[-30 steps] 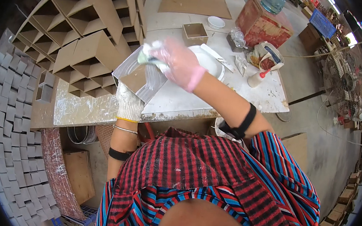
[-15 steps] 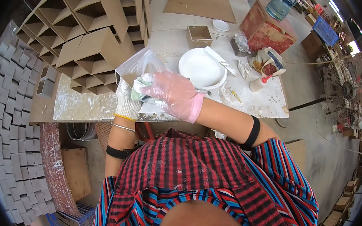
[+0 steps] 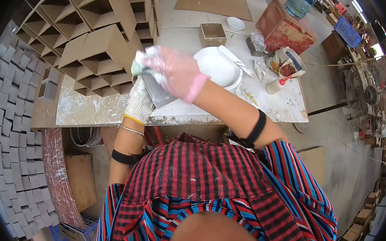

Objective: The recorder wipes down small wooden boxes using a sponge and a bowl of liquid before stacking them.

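Observation:
My left hand (image 3: 140,101), in a white knitted glove, grips a small box (image 3: 159,93) by its near left side, over the front edge of the table. The box's grey, wet-looking side faces up. My right hand (image 3: 175,72) wears a clear plastic glove with a pink cuff. Its fingers are closed round a crumpled white and pale green cloth (image 3: 137,65) at the far end of the box; whether the cloth touches the box is hard to make out. Just right of my right hand stands a round tub of white paint (image 3: 214,66) with a flat white scraper-like tool (image 3: 236,61) across its rim.
Brown open boxes (image 3: 102,57) are stacked at the left of the table (image 3: 188,21). Farther back are a small open box (image 3: 212,33), a white bowl (image 3: 235,23) and a red crate (image 3: 284,25). A red-capped bottle (image 3: 276,85) stands at right. Grey boxes (image 3: 11,150) pile up far left.
The box has turned, so its grey side shows where its brown inside was visible. My right hand has moved up and left with the cloth.

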`<state>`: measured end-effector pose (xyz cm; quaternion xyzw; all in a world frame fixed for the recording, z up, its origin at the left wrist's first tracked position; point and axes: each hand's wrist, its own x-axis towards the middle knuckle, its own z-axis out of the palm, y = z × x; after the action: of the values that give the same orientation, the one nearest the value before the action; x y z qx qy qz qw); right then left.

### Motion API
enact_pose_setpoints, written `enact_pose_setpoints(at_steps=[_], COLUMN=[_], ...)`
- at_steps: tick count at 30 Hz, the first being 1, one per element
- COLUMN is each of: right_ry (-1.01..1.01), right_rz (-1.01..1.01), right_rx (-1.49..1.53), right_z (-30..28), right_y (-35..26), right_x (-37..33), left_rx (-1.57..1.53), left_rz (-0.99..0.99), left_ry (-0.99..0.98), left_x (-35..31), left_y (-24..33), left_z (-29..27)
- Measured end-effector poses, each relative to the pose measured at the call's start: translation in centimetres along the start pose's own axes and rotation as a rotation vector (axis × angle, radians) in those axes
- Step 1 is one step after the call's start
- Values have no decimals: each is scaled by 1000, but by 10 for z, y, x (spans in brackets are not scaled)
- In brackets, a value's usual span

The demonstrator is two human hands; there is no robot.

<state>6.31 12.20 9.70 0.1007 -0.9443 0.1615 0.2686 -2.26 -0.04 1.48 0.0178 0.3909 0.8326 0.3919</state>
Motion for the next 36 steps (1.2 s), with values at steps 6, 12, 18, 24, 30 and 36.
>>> enact_pose_setpoints(at_steps=[6, 12, 18, 24, 30, 36], right_ry=[-89, 98, 125, -159, 48, 166], right_rz=[-50, -89, -172, -263, -16, -207], right_rx=[179, 114, 146, 372, 432, 488], right_z=[7, 13, 7, -7, 17, 3], right_y=[-14, 26, 34, 11, 65, 51], right_x=[-39, -31, -34, -41, 16, 3], left_rx=[-75, 66, 290, 15, 39, 96], left_rz=[-68, 143, 219, 31, -78, -38], left_ry=[-13, -181, -209, -467, -13, -83], left_x=[-7, 1, -8, 14, -12, -19], left_y=[11, 2, 3, -2, -4, 4], left_z=[8, -12, 2, -30, 1, 1])
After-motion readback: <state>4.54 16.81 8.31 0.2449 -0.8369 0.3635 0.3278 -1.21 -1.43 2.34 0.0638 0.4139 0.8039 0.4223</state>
